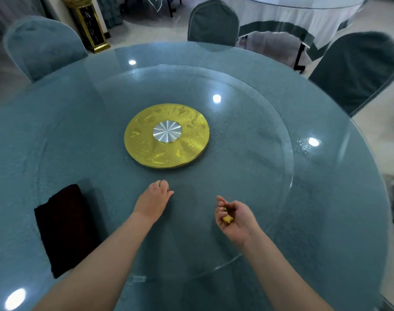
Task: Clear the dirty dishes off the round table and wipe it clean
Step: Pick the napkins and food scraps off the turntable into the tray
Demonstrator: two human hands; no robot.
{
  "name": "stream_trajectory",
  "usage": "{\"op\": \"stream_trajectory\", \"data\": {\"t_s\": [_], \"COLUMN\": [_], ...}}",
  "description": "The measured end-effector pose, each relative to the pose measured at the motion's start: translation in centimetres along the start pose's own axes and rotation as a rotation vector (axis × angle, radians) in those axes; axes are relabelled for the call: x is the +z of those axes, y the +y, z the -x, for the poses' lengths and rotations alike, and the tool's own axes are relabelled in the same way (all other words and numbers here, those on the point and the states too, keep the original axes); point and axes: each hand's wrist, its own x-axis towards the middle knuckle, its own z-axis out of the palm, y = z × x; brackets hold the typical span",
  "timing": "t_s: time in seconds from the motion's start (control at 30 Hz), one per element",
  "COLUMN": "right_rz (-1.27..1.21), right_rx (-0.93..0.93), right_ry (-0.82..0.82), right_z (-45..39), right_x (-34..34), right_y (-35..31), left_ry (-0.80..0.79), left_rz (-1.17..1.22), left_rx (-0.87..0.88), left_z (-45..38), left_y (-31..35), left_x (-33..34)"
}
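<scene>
The round teal glass table carries a glass turntable with a gold and silver hub at its centre. A dark folded cloth lies on the table at the near left. My left hand hovers palm down over the turntable's near part, fingers curled under, and whether it pinches anything is hidden. My right hand is turned palm up and cups small yellow and green food scraps. No dishes are in view.
Three covered chairs stand round the far side: one at the left, one at the back, one at the right. A second clothed table stands behind. Droplets of water glisten at the right.
</scene>
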Motion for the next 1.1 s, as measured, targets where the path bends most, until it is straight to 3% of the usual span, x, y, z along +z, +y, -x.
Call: {"op": "stream_trajectory", "data": {"t_s": [0.1, 0.27, 0.43, 0.63, 0.8, 1.1], "right_rz": [-0.018, -0.012, 0.040, 0.089, 0.232, -0.092], "right_rx": [-0.019, -0.085, -0.108, -0.178, -0.187, -0.227], "right_ry": [-0.008, -0.106, -0.197, 0.053, 0.174, 0.271], "right_z": [1.9, 5.3, 9.8, 14.7, 19.7, 25.7], "right_x": [-1.2, -4.0, -7.4, -14.7, -23.1, -40.1], "right_y": [0.8, 1.7, 1.7, 2.6, 2.9, 2.7], "left_ry": [0.024, -0.019, -0.106, -0.401, -0.653, -1.109], "left_rz": [0.310, 1.436, 1.941, 1.875, 1.520, 1.299], "left_rx": [-0.244, -0.766, -0.874, -0.862, -0.676, -0.599], "left_z": [2.0, 6.2, 11.2, 17.7, 23.5, 33.9], "left_y": [0.9, 4.6, 8.4, 17.1, 24.5, 35.9], "left_x": [-1.1, -3.2, -5.8, -6.5, -3.7, 4.0]}}
